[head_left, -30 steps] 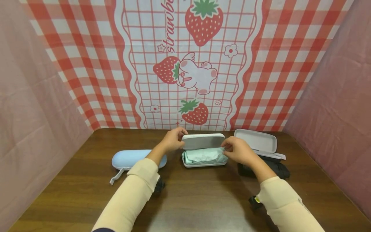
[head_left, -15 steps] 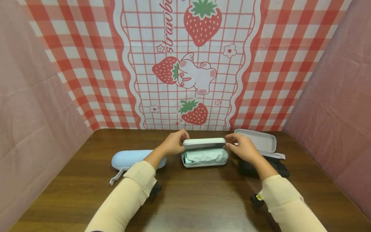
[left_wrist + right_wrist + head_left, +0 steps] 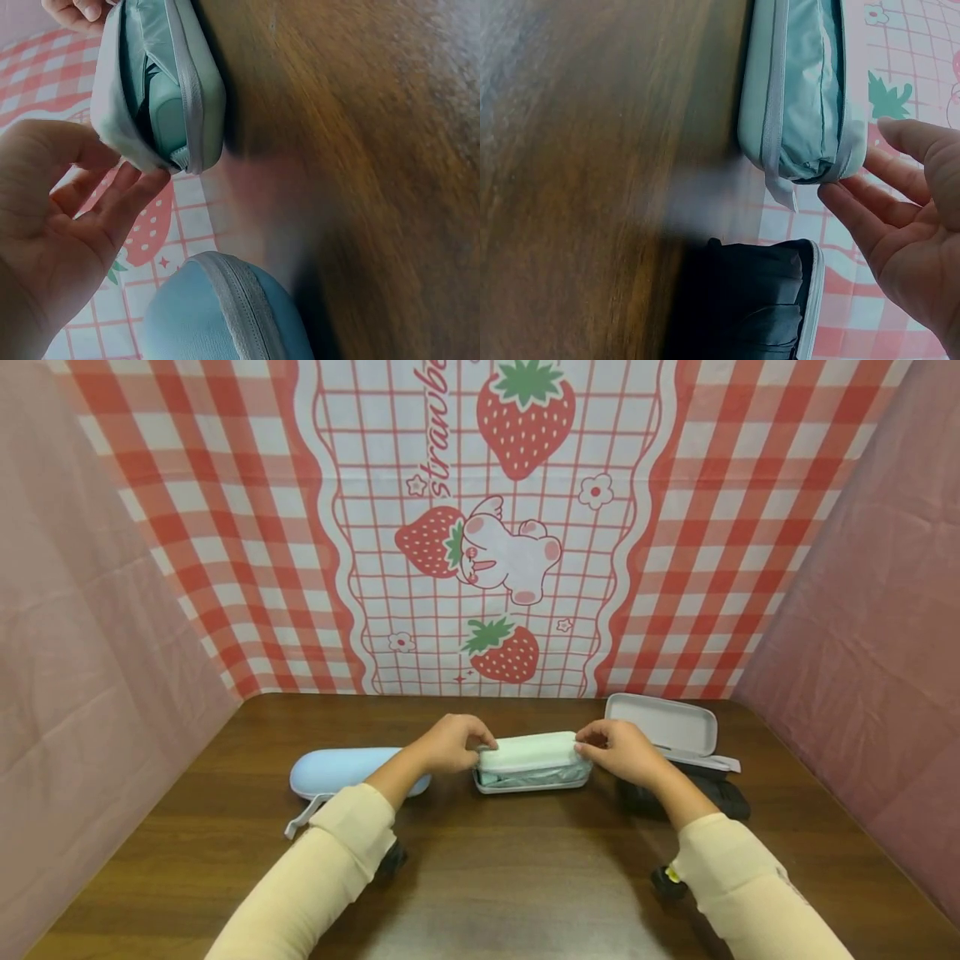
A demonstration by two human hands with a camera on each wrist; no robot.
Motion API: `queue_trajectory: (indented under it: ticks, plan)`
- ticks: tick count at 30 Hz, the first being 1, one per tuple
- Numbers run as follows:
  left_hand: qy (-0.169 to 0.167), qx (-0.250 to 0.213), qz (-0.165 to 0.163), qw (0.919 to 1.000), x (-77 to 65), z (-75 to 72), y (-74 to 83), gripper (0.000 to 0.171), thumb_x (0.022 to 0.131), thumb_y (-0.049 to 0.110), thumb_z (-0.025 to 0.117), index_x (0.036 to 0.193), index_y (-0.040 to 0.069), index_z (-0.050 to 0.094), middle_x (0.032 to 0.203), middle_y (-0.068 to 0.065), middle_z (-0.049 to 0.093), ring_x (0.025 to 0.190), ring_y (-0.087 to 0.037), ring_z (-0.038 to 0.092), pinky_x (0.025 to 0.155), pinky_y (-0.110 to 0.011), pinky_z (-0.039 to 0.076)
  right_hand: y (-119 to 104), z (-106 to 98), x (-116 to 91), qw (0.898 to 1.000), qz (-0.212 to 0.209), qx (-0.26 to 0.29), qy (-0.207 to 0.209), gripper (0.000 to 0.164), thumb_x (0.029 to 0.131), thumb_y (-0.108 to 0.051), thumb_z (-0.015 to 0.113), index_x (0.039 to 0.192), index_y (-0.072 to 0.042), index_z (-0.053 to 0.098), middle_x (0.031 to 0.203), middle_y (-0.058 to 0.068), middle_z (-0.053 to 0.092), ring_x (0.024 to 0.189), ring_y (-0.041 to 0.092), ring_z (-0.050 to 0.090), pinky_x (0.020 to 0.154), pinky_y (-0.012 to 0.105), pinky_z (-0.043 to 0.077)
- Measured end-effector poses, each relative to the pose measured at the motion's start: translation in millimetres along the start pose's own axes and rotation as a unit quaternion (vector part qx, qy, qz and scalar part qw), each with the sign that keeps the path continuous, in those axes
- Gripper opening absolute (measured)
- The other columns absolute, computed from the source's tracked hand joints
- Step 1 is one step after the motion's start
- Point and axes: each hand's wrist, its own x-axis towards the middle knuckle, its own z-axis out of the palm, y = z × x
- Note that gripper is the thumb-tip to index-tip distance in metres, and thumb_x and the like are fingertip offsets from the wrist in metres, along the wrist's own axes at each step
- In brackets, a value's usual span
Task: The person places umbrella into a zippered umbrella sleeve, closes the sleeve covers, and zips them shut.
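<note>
The left hand [image 3: 453, 744] pinches one end of the lid [image 3: 536, 750]; the right hand [image 3: 621, 748], thumb spread apart, touches the other. The green case [image 3: 532, 788] (cloth [image 3: 540, 776] showing in its gap) sits on the table [image 3: 510, 877] between a blue case [image 3: 337, 768] and an open gray case [image 3: 666, 723].

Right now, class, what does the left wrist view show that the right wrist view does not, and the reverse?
Only the left wrist view shows the blue case and the left fingers. Only the right wrist view shows the black item and the loose strap. Both show the mint case, the right fingers, the table and the patterned cloth.
</note>
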Motion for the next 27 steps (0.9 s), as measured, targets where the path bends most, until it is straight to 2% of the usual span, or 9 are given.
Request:
queue_trajectory:
  ticks: [3,6,10,18,22,24,27]
  plan:
    - [0.001,-0.008,-0.008,0.9999,-1.6,0.2,0.7,0.023,0.076,0.003,0.054,0.089,0.014,0.069,0.094,0.003,0.063,0.093,-0.012,0.055,0.081,-0.026,0.043,-1,1,-1,1.000,-0.012,-0.014,0.004,0.020,0.080,-0.024,0.064,0.091,-0.008,0.065,0.082,0.000,0.063,0.078,0.015,0.057,0.069,0.035,0.046]
    - [0.002,-0.004,-0.013,0.9999,-2.3,1.6,0.0,0.013,0.081,0.013,0.058,0.087,0.014,0.070,0.093,0.003,0.063,0.093,-0.012,0.056,0.082,-0.027,0.043,-4,2,-2,0.999,-0.028,-0.021,0.007,0.016,0.078,-0.022,0.067,0.087,-0.008,0.066,0.084,0.002,0.063,0.078,0.016,0.058,0.069,0.034,0.047]
    - [0.001,0.009,-0.015,0.9999,-3.7,5.3,-1.8,0.009,0.079,0.023,0.065,0.083,0.017,0.070,0.090,0.005,0.063,0.089,-0.010,0.056,0.079,-0.026,0.044,-8,4,-3,0.998,-0.048,-0.026,0.006,0.012,0.074,-0.017,0.070,0.080,-0.008,0.065,0.085,0.005,0.063,0.077,0.016,0.059,0.067,0.033,0.047]
    - [0.006,0.009,-0.025,0.9996,-8.5,9.3,0.1,0.005,0.073,0.024,0.071,0.075,0.020,0.068,0.088,0.008,0.061,0.086,-0.008,0.055,0.078,-0.025,0.043,-10,9,-6,0.996,-0.078,-0.044,0.015,0.016,0.067,-0.015,0.076,0.072,-0.010,0.062,0.073,-0.001,0.056,0.067,0.011,0.054,0.060,0.028,0.046]
    - [0.019,-0.008,-0.041,0.9989,-6.4,11.3,0.7,0.012,0.070,0.030,0.074,0.075,0.020,0.069,0.084,0.008,0.061,0.083,-0.009,0.054,0.075,-0.026,0.043,-11,9,-9,0.993,-0.095,-0.064,0.021,0.018,0.066,-0.018,0.077,0.069,-0.013,0.060,0.072,-0.004,0.053,0.065,0.009,0.052,0.058,0.026,0.044]
    - [0.015,-0.037,-0.063,0.9972,-4.9,12.7,0.5,0.021,0.068,0.033,0.074,0.083,0.019,0.069,0.089,0.007,0.062,0.085,-0.011,0.054,0.076,-0.027,0.044,-11,9,-11,0.992,-0.103,-0.068,0.019,0.017,0.066,-0.019,0.077,0.069,-0.013,0.060,0.071,-0.004,0.052,0.065,0.009,0.051,0.057,0.025,0.044]
    - [-0.004,-0.090,-0.104,0.9905,-4.0,14.5,-0.1,0.037,0.068,0.034,0.074,0.100,0.017,0.065,0.101,0.002,0.062,0.093,-0.014,0.054,0.079,-0.030,0.044,-11,7,-12,0.992,-0.109,-0.062,0.009,0.015,0.068,-0.019,0.076,0.069,-0.015,0.062,0.072,-0.005,0.053,0.066,0.009,0.052,0.058,0.025,0.044]
